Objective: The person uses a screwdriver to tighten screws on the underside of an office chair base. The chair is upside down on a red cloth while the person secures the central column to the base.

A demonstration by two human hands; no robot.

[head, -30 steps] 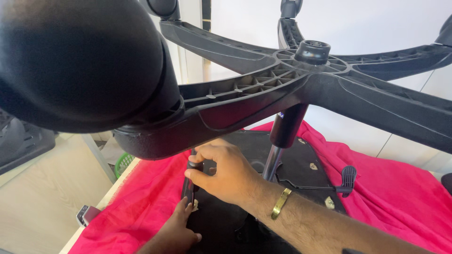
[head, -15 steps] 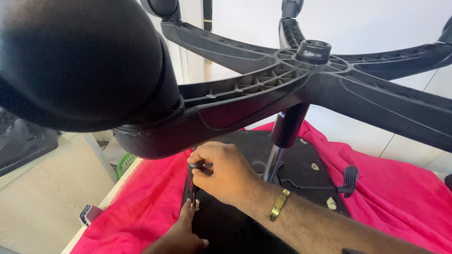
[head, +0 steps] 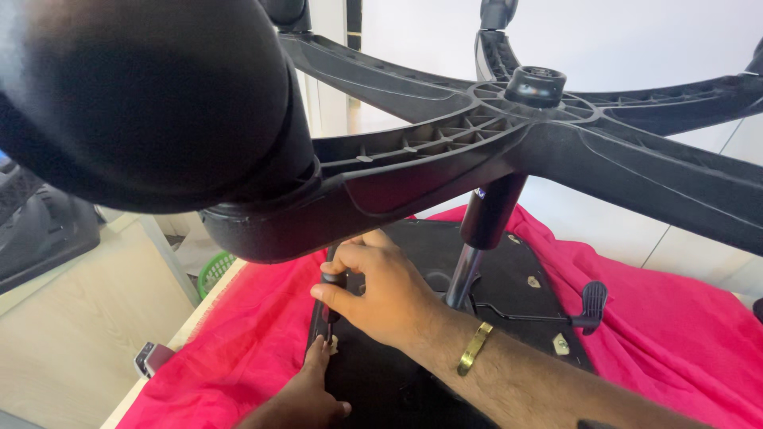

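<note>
Two hands on slim black tool (head: 327, 306) w/ knobbed top.

Upturned office chair lies on pink cloth (head: 238, 357) over counter (head: 171, 338). Black five-star base (head: 493, 135) fills upper frame, one caster (head: 135, 95) looming large at left. Gas column (head: 481, 230) runs from base hub down to black seat underside (head: 413, 373). Right hand (head: 381, 290), brass bangle (head: 474, 348) at wrist, closes grip around black screwdriver handle (head: 332, 280) at seat's left edge. Left hand (head: 306, 397) sits below, finger up against tool shaft. Black lever (head: 592, 302) sticks out on right.
</note>
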